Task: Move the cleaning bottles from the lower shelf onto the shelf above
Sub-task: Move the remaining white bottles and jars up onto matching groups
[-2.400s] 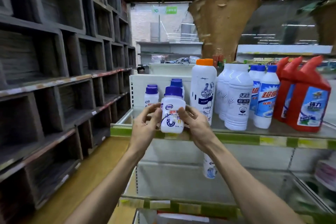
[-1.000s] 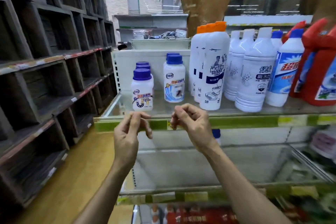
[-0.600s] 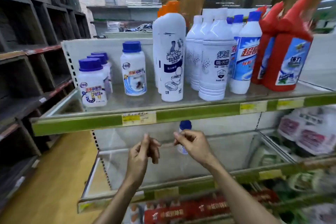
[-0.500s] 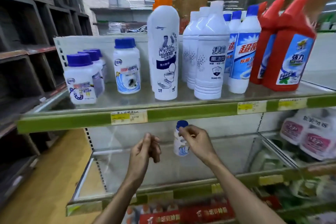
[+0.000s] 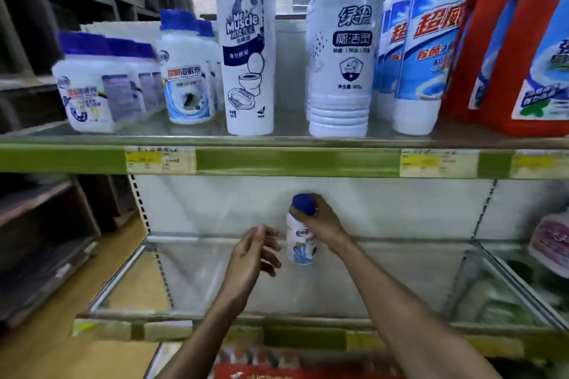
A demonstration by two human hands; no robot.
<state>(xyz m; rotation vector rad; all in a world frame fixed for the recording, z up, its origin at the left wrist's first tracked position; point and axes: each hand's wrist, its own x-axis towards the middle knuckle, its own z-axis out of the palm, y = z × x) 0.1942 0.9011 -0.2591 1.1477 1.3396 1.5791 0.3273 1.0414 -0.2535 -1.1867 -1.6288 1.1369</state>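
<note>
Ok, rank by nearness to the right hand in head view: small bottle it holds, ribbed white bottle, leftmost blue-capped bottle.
1. Small bottle: gripped by the right hand.
2. Ribbed white bottle: upper shelf, just above.
3. Leftmost blue-capped bottle: upper shelf, far left.

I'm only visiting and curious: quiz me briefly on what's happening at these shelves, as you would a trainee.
1. True or false: the right hand grips the small bottle around its blue cap.
2. The left hand is: A) holding a second bottle; B) empty, close beside the small bottle; C) resting on the floor.
3. Fill in: the big bottles at the far right of the upper shelf are coloured ___.

Key: 1 true; 2 B; 3 red.
</note>
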